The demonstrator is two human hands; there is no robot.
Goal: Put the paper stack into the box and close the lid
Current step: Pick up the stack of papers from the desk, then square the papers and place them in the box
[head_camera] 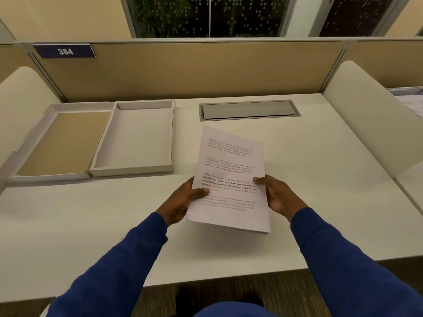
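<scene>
A thin stack of white printed paper is lifted above the white desk, tilted slightly to the right. My left hand grips its left edge, thumb on top. My right hand holds the right edge, thumb on the page. To the upper left lies a shallow white box, open and with nothing in it. Its lid is folded flat to the left, its brown inner face up, joined along the box's left wall.
A grey cable hatch is set into the white desk behind the paper. A tan partition with a blue "384" sign closes the back. White curved dividers stand at both sides. Papers lie on the neighbouring desk at right.
</scene>
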